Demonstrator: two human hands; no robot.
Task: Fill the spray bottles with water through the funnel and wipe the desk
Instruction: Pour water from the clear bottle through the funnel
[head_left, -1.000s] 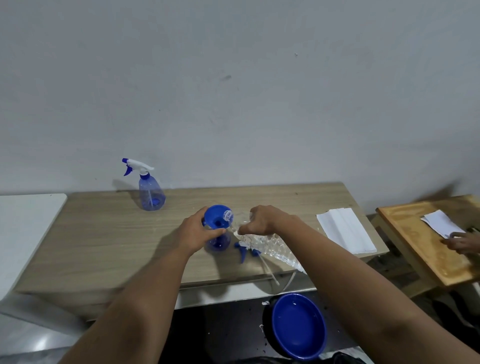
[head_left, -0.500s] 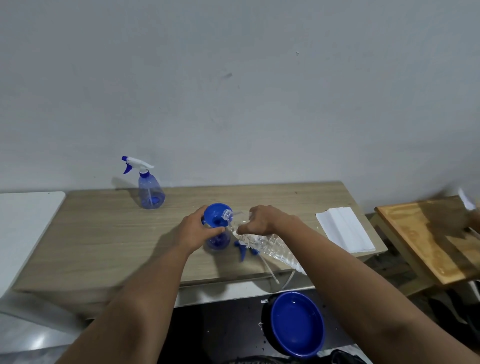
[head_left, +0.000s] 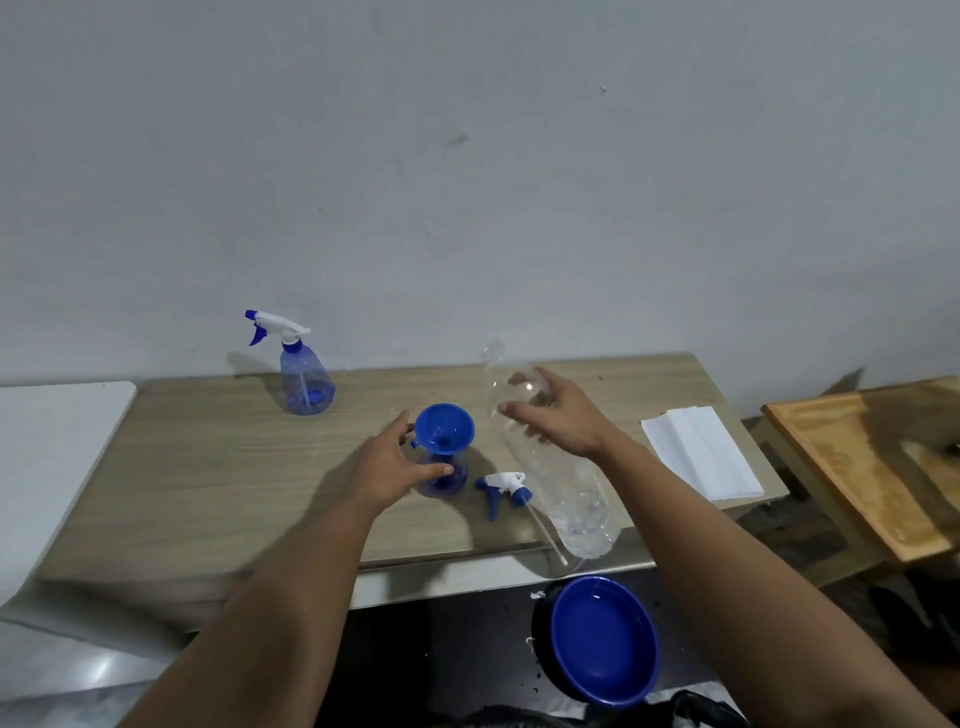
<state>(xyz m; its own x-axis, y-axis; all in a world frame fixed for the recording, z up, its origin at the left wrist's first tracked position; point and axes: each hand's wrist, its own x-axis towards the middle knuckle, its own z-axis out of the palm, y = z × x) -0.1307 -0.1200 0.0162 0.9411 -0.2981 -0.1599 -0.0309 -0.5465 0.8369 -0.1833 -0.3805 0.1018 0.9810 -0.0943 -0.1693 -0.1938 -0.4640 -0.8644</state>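
Observation:
A blue funnel (head_left: 444, 426) sits in the neck of an uncapped blue spray bottle (head_left: 442, 474) at the middle of the wooden desk (head_left: 218, 467). My left hand (head_left: 387, 462) cups that bottle's left side, thumb against its body. My right hand (head_left: 561, 415) grips a clear plastic water bottle (head_left: 566, 488), held tilted with its neck up and away from the funnel. The loose white and blue spray head (head_left: 506, 486) with its tube lies on the desk beside the bottle. A second, capped spray bottle (head_left: 304, 371) stands at the back left.
Folded white paper towels (head_left: 701, 452) lie at the desk's right end. A blue bowl (head_left: 602, 639) sits low in front of the desk edge. A lighter wooden table (head_left: 862, 462) stands to the right, a white surface (head_left: 47, 457) to the left.
My right hand has swung the clear bottle's neck up and away from the funnel. My left hand slid from the funnel rim down to the spray bottle's body. The neighbouring hand at right left view.

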